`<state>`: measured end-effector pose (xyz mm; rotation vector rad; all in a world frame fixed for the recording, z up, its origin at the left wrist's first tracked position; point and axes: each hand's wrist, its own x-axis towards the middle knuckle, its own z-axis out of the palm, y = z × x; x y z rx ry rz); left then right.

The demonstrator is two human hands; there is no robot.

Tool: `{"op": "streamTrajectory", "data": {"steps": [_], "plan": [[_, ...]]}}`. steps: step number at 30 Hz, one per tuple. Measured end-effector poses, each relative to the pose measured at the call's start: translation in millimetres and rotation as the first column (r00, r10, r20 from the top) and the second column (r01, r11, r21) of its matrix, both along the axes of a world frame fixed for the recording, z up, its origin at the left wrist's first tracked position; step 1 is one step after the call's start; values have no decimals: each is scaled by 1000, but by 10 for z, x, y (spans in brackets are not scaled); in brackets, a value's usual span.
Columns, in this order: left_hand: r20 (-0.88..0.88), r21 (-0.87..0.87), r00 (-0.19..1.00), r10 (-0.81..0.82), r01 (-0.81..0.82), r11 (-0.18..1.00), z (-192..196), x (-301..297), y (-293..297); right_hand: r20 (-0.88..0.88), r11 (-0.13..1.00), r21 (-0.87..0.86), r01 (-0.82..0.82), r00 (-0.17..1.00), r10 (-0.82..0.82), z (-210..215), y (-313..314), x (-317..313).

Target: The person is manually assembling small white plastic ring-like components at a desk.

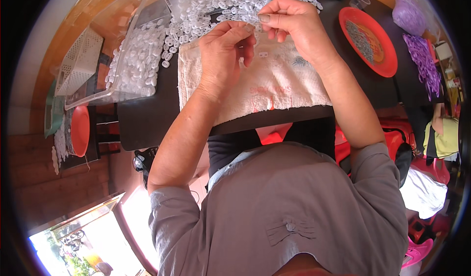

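My left hand [223, 50] and my right hand [289, 23] are raised together above a white towel [274, 87] spread on the dark table [147, 121]. Both pinch a small white plastic piece [253, 26] between their fingertips. A second small white piece [263, 54] lies on the towel just below the hands. A big heap of the same white plastic pieces [216, 1] is piled on the table right behind the hands.
A clear plastic bin [135, 60] of white pieces stands at the left, beside a white basket [78, 62]. A red plate [368, 40] with small metal parts sits at the right, with purple pieces [422, 62] and a clear cup [359, 0] beyond it.
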<state>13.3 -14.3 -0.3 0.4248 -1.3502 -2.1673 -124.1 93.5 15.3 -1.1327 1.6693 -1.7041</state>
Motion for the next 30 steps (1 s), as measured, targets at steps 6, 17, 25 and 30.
{"op": "streamTrajectory", "data": {"steps": [6, 17, 25, 30], "plan": [[103, -66, 993, -54, 61, 996, -11, -10, -34, 149, 999, 25, -28, 989, 24, 5, 20, -42], [159, -319, 983, 88, -33, 947, 37, 21, 56, 103, 999, 42, -2, 995, -3, -19, -6, 109], [140, -384, 983, 116, -54, 922, -30, 19, 24, 101, 996, -59, 62, 993, -56, 54, 18, 135], [141, -265, 986, 84, -45, 963, -4, -10, 6, -108, 991, 126, -41, 993, 54, 94, 136, -224]]}}
